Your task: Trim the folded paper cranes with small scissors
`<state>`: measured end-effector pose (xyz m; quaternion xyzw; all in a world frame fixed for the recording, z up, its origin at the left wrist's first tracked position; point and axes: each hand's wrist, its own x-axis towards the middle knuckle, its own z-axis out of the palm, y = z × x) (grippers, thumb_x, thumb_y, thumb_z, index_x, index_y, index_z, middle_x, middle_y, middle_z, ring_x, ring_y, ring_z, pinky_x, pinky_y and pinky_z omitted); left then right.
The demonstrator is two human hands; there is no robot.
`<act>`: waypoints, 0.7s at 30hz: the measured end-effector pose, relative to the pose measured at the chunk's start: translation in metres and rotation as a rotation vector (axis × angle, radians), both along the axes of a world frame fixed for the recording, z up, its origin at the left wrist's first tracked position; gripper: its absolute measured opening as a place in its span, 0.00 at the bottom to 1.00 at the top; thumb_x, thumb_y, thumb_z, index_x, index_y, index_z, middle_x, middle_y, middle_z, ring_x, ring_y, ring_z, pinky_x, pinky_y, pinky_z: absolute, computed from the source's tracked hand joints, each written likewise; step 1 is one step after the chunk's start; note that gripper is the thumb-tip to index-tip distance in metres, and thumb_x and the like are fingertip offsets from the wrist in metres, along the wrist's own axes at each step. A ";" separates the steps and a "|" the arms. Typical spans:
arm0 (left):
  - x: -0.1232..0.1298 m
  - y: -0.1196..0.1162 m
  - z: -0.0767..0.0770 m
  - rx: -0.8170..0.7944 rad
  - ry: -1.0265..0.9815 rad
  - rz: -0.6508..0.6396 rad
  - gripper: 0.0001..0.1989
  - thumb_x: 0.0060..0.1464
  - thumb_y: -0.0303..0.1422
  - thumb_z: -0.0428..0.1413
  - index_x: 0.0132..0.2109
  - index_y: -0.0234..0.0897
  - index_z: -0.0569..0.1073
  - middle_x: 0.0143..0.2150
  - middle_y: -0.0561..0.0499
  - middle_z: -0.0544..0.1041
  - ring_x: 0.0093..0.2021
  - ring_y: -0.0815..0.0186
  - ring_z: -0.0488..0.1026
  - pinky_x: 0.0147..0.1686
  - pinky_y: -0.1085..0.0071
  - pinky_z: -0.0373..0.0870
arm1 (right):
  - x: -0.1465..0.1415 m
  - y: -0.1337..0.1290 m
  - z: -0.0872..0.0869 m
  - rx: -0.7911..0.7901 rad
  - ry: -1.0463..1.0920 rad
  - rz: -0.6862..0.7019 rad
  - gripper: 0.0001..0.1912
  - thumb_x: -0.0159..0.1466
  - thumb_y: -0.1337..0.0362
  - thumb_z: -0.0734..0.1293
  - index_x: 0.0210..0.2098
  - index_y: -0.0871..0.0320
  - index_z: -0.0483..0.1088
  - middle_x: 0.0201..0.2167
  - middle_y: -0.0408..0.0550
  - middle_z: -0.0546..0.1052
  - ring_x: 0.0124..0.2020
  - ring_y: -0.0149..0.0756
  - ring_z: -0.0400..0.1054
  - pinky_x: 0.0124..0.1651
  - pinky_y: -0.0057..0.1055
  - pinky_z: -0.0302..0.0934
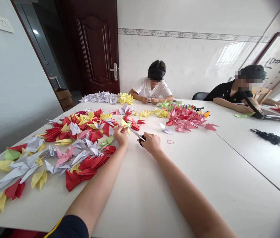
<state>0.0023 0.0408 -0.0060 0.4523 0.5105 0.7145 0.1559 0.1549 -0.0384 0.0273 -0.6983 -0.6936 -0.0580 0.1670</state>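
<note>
My left hand (120,136) pinches a small yellow paper crane (125,126) by its lower edge. My right hand (151,142) grips a pair of scissors (136,135) with black handles, and their steel blades point left toward the yellow crane. The blade tips are very close to the paper, but I cannot tell whether they touch it. Heaps of folded paper cranes (80,145) in red, yellow, white and pink spread over the white table (140,198) to the left of my arms and ahead of my hands.
Across the table, a seated person (152,87) handles something small near more cranes (184,118). Another person (229,92) sits at the right, working near a black strand of paper pieces (275,138). A dark wooden door (97,49) stands behind.
</note>
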 end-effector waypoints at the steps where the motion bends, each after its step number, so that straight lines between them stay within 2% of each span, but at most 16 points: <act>1: 0.000 0.001 -0.001 0.000 -0.004 -0.004 0.04 0.49 0.31 0.59 0.32 0.37 0.79 0.34 0.47 0.77 0.36 0.62 0.74 0.38 0.67 0.72 | 0.000 0.000 0.000 -0.002 -0.001 0.004 0.16 0.62 0.47 0.66 0.34 0.54 0.72 0.31 0.48 0.79 0.31 0.38 0.71 0.28 0.30 0.43; 10: -0.001 0.005 -0.005 0.003 -0.002 0.000 0.02 0.47 0.30 0.60 0.30 0.36 0.78 0.30 0.48 0.76 0.33 0.63 0.72 0.36 0.68 0.70 | 0.000 0.001 0.001 -0.015 -0.003 0.013 0.17 0.62 0.46 0.65 0.34 0.53 0.73 0.30 0.48 0.79 0.30 0.38 0.70 0.28 0.30 0.43; 21: -0.001 0.005 -0.004 -0.016 0.000 0.017 0.04 0.48 0.32 0.60 0.30 0.36 0.77 0.30 0.48 0.76 0.33 0.63 0.72 0.36 0.67 0.70 | 0.000 0.000 0.003 -0.023 -0.012 0.013 0.17 0.63 0.46 0.65 0.35 0.53 0.73 0.31 0.49 0.79 0.31 0.38 0.71 0.28 0.30 0.44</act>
